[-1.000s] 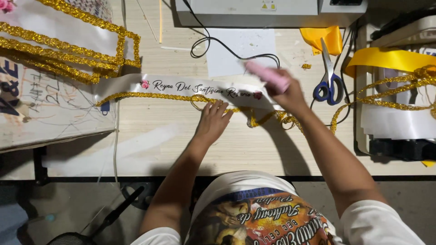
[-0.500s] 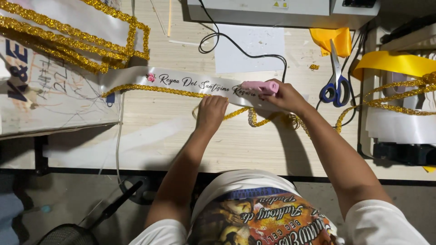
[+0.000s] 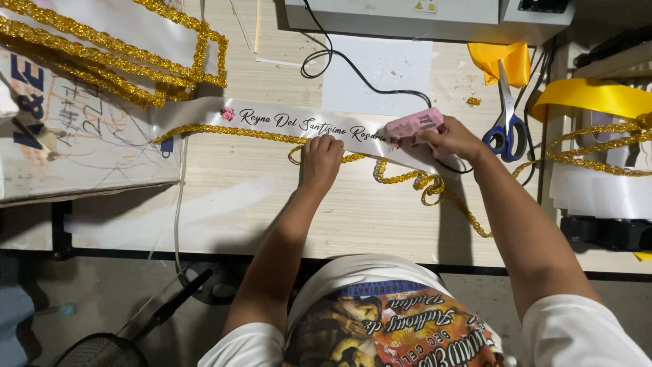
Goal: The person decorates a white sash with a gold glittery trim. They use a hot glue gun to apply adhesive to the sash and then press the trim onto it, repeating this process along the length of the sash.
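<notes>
I saw the pale wooden table [image 3: 272,204] filling most of the view, with a grey machine [image 3: 407,13] along its far edge. At the far left lay a stack of white sashes edged in gold trim [image 3: 102,41], and beneath it a scribbled white board [image 3: 75,143]. Across the middle stretched the white sash [image 3: 285,122] with dark script lettering and a small pink flower at its left end. Loose gold trim [image 3: 407,178] ran along its near edge and coiled toward the right. A sheet of white paper [image 3: 377,71] lay beyond the sash. At the right sat a yellow ribbon [image 3: 591,95]. Blue-handled scissors [image 3: 506,122] lay just past my right wrist, beside a folded yellow scrap [image 3: 502,60]. My right hand [image 3: 451,139] was wrapped around a pink glue gun [image 3: 414,124], nozzle at the sash. My left hand [image 3: 320,160] pressed curled fingers down on the trim at the sash's edge.
</notes>
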